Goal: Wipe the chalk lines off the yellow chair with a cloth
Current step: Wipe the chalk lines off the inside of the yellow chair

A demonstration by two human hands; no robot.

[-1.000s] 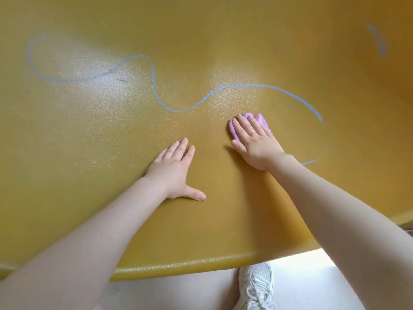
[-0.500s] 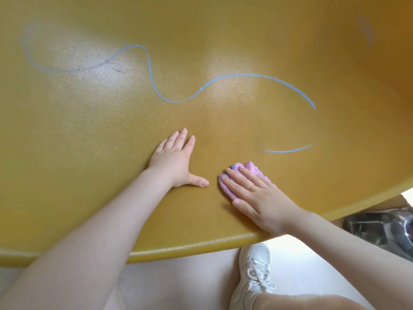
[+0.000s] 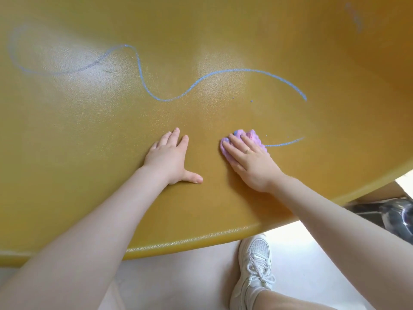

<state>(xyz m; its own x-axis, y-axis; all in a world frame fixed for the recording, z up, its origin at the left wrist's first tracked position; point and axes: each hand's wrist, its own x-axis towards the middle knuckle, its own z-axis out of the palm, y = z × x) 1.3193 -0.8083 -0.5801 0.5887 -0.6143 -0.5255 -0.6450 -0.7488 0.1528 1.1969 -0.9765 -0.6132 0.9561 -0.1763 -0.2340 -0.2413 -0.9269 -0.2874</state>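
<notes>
Cloth (image 3: pixel 248 139) lies under right hand (image 3: pixel 252 164) fingers.

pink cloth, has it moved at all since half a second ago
Yes. The pink cloth under the right hand has slid away from the chair's front edge and rightward, reaching the left end of the short chalk stroke.

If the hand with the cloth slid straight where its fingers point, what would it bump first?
Probably nothing solid: the right hand on the cloth points up-left over bare yellow chair, reaching the long blue chalk line first.
</notes>
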